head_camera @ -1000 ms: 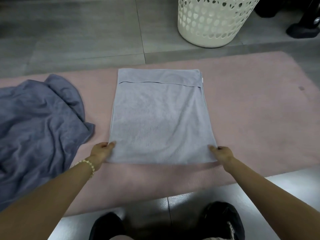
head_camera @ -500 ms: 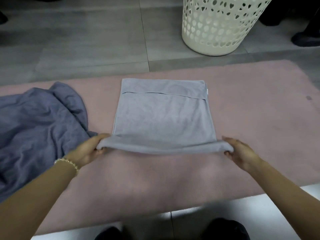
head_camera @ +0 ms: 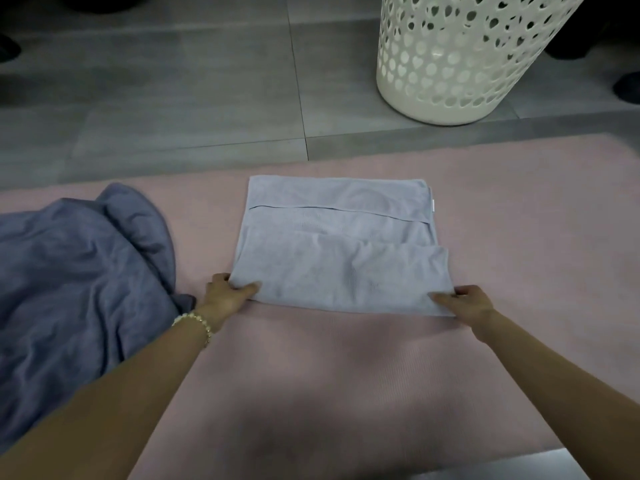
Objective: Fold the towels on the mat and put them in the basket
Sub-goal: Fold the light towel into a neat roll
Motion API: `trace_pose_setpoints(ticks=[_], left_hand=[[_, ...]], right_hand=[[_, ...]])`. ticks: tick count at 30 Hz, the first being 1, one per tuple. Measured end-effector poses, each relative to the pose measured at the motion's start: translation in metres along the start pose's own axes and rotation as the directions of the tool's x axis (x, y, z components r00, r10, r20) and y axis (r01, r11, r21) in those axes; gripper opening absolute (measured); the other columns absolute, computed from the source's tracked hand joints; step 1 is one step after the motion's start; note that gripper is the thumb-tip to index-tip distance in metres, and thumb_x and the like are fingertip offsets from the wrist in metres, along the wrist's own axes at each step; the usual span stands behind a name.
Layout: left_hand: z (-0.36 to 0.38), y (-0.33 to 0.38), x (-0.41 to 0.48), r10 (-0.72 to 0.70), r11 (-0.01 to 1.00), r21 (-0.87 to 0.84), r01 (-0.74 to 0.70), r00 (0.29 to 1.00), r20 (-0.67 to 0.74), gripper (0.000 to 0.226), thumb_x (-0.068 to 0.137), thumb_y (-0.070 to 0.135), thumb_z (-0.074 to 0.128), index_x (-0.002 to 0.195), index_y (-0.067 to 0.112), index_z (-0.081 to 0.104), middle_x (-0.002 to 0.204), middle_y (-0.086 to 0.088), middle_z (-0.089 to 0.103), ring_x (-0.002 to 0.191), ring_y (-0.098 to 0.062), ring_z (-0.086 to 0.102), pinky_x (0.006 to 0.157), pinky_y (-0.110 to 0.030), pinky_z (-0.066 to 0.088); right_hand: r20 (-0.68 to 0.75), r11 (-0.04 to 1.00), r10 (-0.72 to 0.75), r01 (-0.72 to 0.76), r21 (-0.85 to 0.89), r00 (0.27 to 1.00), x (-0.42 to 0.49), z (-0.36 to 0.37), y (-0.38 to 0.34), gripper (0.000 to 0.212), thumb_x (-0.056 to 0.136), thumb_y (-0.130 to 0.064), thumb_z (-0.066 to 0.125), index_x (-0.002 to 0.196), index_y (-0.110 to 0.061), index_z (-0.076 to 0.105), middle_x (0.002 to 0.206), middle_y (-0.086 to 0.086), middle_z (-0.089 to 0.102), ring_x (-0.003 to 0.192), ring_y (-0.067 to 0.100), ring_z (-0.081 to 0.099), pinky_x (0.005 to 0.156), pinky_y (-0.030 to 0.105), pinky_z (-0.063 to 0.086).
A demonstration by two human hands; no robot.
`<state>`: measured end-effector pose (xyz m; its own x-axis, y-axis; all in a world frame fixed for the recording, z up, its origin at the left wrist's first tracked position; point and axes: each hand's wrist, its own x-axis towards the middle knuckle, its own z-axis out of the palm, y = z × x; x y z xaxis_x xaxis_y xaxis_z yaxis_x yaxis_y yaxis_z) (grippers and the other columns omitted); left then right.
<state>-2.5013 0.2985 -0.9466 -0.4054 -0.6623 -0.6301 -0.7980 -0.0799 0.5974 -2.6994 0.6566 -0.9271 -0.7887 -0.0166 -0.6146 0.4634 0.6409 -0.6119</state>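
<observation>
On the pink mat (head_camera: 346,368) in front of me lies the light grey towel (head_camera: 339,268), roughly centred, already folded at least once: a hem line runs across its far part and a small white tag sticks out at the far right edge. Left hand (head_camera: 227,297) pinches the near left corner, thumb on top of the cloth, fingers curled under the edge. Right hand (head_camera: 472,303) pinches the near right corner the same way, thumb lying flat on top. Both arms reach straight out, hands well apart, one at each corner. Near part of the towel forms a wrinkled band that looks wider than the part behind it, with a crease line crossing where the two meet; cannot tell if the near edge is off the mat or resting on it. Bead bracelet (head_camera: 194,320) on my left wrist. Dark blue towel (head_camera: 79,271) sits crumpled on the left side of the mat, just beside my left hand, apart from the grey one. White basket (head_camera: 446,74) with heart-shaped holes stands upright on the grey tile floor (head_camera: 173,98) beyond the mat's far edge, to the right; its inside is out of view. Dark shapes at the top corners, too cropped to identify.
</observation>
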Motion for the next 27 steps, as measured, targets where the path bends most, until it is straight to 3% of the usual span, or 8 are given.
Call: trace_pose_setpoints(ticks=[3, 7, 13, 16, 19, 22, 25, 27], left_hand=[[0.006, 0.015, 0.007, -0.044, 0.985, -0.163, 0.047, 0.999, 0.023, 0.07, 0.075, 0.022, 0.079, 0.13, -0.004, 0.046, 0.128, -0.014, 0.056, 0.112, -0.029, 0.056, 0.091, -0.033, 0.047], [0.006, 0.03, 0.007, -0.109, 0.953, -0.274, 0.131, 0.99, 0.094, 0.051, 0.083, 0.009, 0.07, 0.126, -0.007, 0.05, 0.125, -0.015, 0.056, 0.107, -0.029, 0.056, 0.085, -0.033, 0.046], [-0.004, 0.029, 0.013, -0.031, 0.965, -0.261, 0.038, 0.999, 0.032, 0.056, 0.073, 0.015, 0.08, 0.12, -0.004, 0.056, 0.117, -0.014, 0.062, 0.101, -0.028, 0.062, 0.09, -0.037, 0.052], [-0.014, 0.028, -0.007, -0.01, 0.954, -0.29, 0.073, 0.977, 0.214, 0.035, 0.083, 0.015, 0.069, 0.115, 0.008, 0.058, 0.1, -0.004, 0.065, 0.083, -0.015, 0.061, 0.062, -0.019, 0.056], [-0.043, 0.015, -0.027, -0.043, 0.932, -0.307, 0.194, 0.899, 0.436, 0.039, 0.078, 0.015, 0.071, 0.115, 0.007, 0.06, 0.112, -0.005, 0.067, 0.096, -0.015, 0.063, 0.07, -0.018, 0.057], [-0.069, -0.016, -0.046, -0.215, 0.955, -0.039, 0.293, 0.78, 0.588, 0.072, 0.047, 0.025, 0.092, 0.112, 0.011, 0.064, 0.114, -0.001, 0.068, 0.096, -0.012, 0.066, 0.075, -0.019, 0.056], [-0.071, -0.039, -0.06, -0.376, 0.927, 0.247, 0.283, 0.708, 0.598, 0.058, 0.069, 0.022, 0.081, 0.123, 0.016, 0.06, 0.118, 0.002, 0.066, 0.102, -0.013, 0.063, 0.07, -0.02, 0.056], [-0.062, -0.041, -0.062, -0.31, 0.927, 0.351, 0.132, 0.797, 0.518, 0.045, 0.082, 0.02, 0.072, 0.123, 0.012, 0.055, 0.118, -0.003, 0.064, 0.094, -0.013, 0.063, 0.063, -0.021, 0.055]], right_hand=[[0.003, 0.995, 0.049, -0.049, 0.084, 0.999, 0.004, 0.002, -0.009, 0.06, 0.08, -0.017, 0.075, 0.127, 0.011, 0.05, 0.131, 0.02, 0.055, 0.119, 0.037, 0.053, 0.099, 0.039, 0.044], [0.028, 0.989, 0.009, -0.013, 0.148, 1.0, 0.002, 0.01, -0.019, 0.057, 0.081, -0.015, 0.073, 0.129, 0.006, 0.05, 0.131, 0.017, 0.056, 0.114, 0.034, 0.055, 0.091, 0.037, 0.046], [-0.036, 0.976, -0.031, 0.038, 0.212, 0.999, 0.002, 0.01, -0.019, 0.047, 0.084, -0.012, 0.07, 0.124, 0.005, 0.052, 0.127, 0.019, 0.058, 0.098, 0.029, 0.056, 0.084, 0.036, 0.046], [0.12, 0.955, 0.005, -0.04, 0.292, 0.993, -0.009, -0.005, -0.006, 0.052, 0.08, -0.012, 0.073, 0.126, 0.002, 0.055, 0.12, 0.016, 0.063, 0.098, 0.031, 0.062, 0.08, 0.037, 0.053], [0.326, 0.957, -0.006, -0.089, 0.276, 0.945, -0.03, -0.025, 0.011, 0.069, 0.055, -0.023, 0.089, 0.116, -0.003, 0.063, 0.104, 0.008, 0.071, 0.092, 0.026, 0.068, 0.063, 0.029, 0.058], [0.469, 0.968, 0.067, -0.172, 0.185, 0.881, -0.045, -0.038, 0.044, 0.102, 0.016, -0.034, 0.097, 0.11, -0.008, 0.065, 0.105, 0.007, 0.073, 0.099, 0.026, 0.068, 0.074, 0.033, 0.057], [0.521, 0.978, 0.144, -0.201, 0.053, 0.841, -0.059, -0.038, 0.067, 0.084, 0.044, -0.019, 0.095, 0.12, -0.006, 0.059, 0.109, 0.009, 0.07, 0.1, 0.026, 0.066, 0.074, 0.03, 0.057], [0.395, 0.995, 0.103, -0.101, -0.028, 0.913, -0.064, -0.03, 0.07, 0.05, 0.071, -0.008, 0.08, 0.117, -0.003, 0.06, 0.105, 0.01, 0.068, 0.093, 0.026, 0.065, 0.072, 0.029, 0.056]])
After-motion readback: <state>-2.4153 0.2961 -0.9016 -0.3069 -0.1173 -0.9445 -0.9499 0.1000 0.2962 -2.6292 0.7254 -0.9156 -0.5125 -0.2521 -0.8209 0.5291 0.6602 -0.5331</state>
